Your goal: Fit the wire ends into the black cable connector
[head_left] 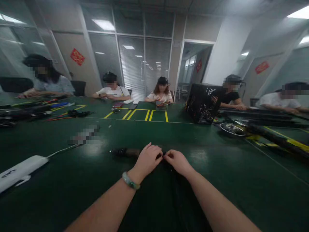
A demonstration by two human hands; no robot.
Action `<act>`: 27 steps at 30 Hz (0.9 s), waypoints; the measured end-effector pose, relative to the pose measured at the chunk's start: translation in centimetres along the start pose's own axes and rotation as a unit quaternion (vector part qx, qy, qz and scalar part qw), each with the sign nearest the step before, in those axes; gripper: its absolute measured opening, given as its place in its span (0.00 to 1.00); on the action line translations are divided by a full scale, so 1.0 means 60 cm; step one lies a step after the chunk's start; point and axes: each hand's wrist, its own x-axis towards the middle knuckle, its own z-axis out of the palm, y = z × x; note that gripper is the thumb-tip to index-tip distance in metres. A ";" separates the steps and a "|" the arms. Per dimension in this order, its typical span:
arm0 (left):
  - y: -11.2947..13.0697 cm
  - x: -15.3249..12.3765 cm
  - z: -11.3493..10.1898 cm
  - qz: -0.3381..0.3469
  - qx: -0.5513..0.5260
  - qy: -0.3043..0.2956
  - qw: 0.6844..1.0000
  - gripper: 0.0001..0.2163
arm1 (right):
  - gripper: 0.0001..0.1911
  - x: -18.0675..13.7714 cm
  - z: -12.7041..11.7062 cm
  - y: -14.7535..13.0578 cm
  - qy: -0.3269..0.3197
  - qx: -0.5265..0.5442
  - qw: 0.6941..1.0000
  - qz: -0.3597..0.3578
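The left hand (149, 159) and the right hand (177, 160) meet fingertip to fingertip near the middle of the green table (96, 180). Both are curled and pinching a small dark piece between them, too small to identify. A dark rod-shaped object (125, 152) lies flat on the table, running out at 9 o'clock from under the left hand. A green bracelet (130, 181) circles the left wrist. A white power strip (21, 169) sits at 8 o'clock, well apart. A black crate (204, 103) stands at 1 o'clock. Other people sit along the far edge.
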 end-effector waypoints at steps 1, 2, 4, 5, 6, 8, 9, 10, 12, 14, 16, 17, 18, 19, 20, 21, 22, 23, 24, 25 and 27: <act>0.000 0.000 0.000 0.004 -0.001 0.002 1.000 0.05 | 0.07 -0.001 -0.001 0.001 0.002 0.004 1.000 0.001; 0.001 0.000 0.000 0.008 -0.002 0.003 1.000 0.04 | 0.07 -0.002 -0.002 0.002 0.003 0.008 1.000 0.001; 0.001 0.000 0.000 0.013 -0.003 0.005 1.000 0.04 | 0.07 -0.003 -0.003 0.003 0.003 0.014 1.000 0.003; 0.002 0.000 0.000 0.015 -0.004 0.005 1.000 0.04 | 0.07 -0.003 -0.003 0.004 0.001 0.017 1.000 0.004; 0.003 0.001 0.000 0.015 -0.004 0.006 1.000 0.04 | 0.07 -0.002 -0.003 0.004 -0.002 0.019 1.000 0.006; 0.005 0.002 0.000 0.017 -0.002 0.004 1.000 0.04 | 0.08 -0.001 -0.002 0.002 -0.007 0.017 1.000 0.011; 0.007 0.003 0.000 0.018 -0.001 0.003 1.000 0.04 | 0.09 -0.001 -0.002 0.001 -0.008 0.013 1.000 0.015; 0.008 0.004 -0.001 0.019 -0.001 0.002 1.000 0.04 | 0.09 0.000 -0.001 0.000 -0.010 0.008 1.000 0.021; 0.011 0.005 -0.003 0.022 -0.001 0.000 1.000 0.04 | 0.09 0.000 0.000 -0.003 -0.007 -0.004 0.999 0.031; 0.013 0.005 -0.004 0.017 -0.002 0.003 1.000 0.04 | 0.09 -0.001 0.001 -0.005 -0.002 -0.011 0.999 0.036; 0.012 0.003 -0.005 0.002 0.000 0.010 1.000 0.05 | 0.08 -0.002 0.002 -0.006 0.002 -0.013 0.999 0.040; 0.012 0.002 -0.005 -0.004 0.001 0.014 1.000 0.05 | 0.08 -0.002 0.001 -0.006 0.004 -0.012 0.999 0.042; 0.011 0.001 -0.005 -0.009 0.002 0.016 1.000 0.05 | 0.08 -0.003 0.001 -0.006 0.004 -0.009 0.999 0.044; 0.010 0.000 -0.005 -0.011 0.003 0.017 1.000 0.05 | 0.08 -0.004 0.001 -0.006 0.003 -0.005 0.999 0.046; 0.009 0.000 -0.004 -0.010 0.003 0.015 1.000 0.05 | 0.08 -0.004 0.000 -0.006 0.002 0.001 0.999 0.047; 0.007 -0.001 -0.004 -0.009 0.002 0.013 1.000 0.05 | 0.08 -0.005 -0.001 -0.006 0.000 0.006 0.999 0.048; 0.006 -0.001 -0.003 -0.008 0.001 0.010 1.000 0.05 | 0.08 -0.005 -0.001 -0.005 -0.003 0.010 0.999 0.049; 0.005 -0.001 -0.001 -0.007 0.000 0.008 1.000 0.05 | 0.08 -0.005 -0.002 -0.005 -0.006 0.013 0.999 0.050; 0.005 -0.001 0.000 -0.006 -0.001 0.008 1.000 0.05 | 0.07 -0.005 -0.002 -0.005 -0.007 0.013 0.999 0.050; 0.004 -0.001 0.001 -0.006 -0.003 0.008 1.000 0.05 | 0.07 -0.004 -0.002 -0.004 -0.007 0.012 0.999 0.051; 0.004 0.000 0.003 -0.007 -0.008 0.011 1.000 0.05 | 0.07 -0.002 -0.001 -0.002 -0.003 0.005 0.999 0.048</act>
